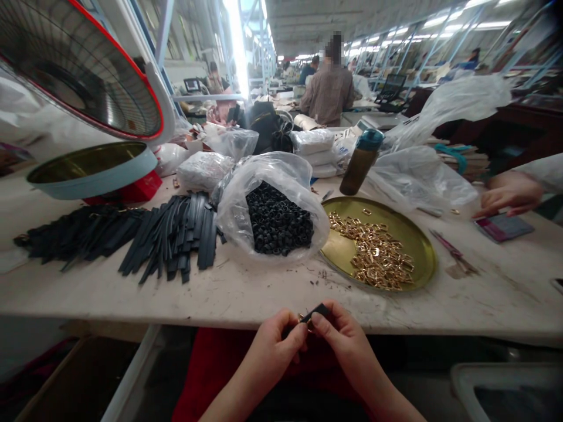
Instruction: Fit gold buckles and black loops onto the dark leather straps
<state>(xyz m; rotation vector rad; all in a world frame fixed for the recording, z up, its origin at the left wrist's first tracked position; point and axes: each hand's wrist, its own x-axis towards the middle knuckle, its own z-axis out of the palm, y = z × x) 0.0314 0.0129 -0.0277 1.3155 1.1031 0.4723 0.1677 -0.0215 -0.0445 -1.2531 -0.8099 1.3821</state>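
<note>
The short black strap piece (320, 309) sits just off the near edge of the tabletop (264, 296), pinched between both hands, with a small gold metal fitting (303, 319) showing at its left end. The left hand (275, 347) grips that end between thumb and forefinger. The right hand (347, 343) is clenched round the other end, thumb on top.

At 1 o'clock from the hands lies a round brass-coloured metal tray (424, 249) holding a heap of small gold buckles (378, 258). At 12 o'clock a clear plastic bag (272, 176) gapes open, full of small black loops (278, 221). At 10 o'clock a pile of flat black straps (176, 237) is spread over the tabletop. Beyond the tray, a brown bottle with a teal cap (361, 163) stands upright. Out at 2 o'clock, another person's hand (505, 193) rests its fingers by a flat purple card-like object (504, 227). A large red-rimmed fan (83, 70) looms at 10 o'clock, further back.
</note>
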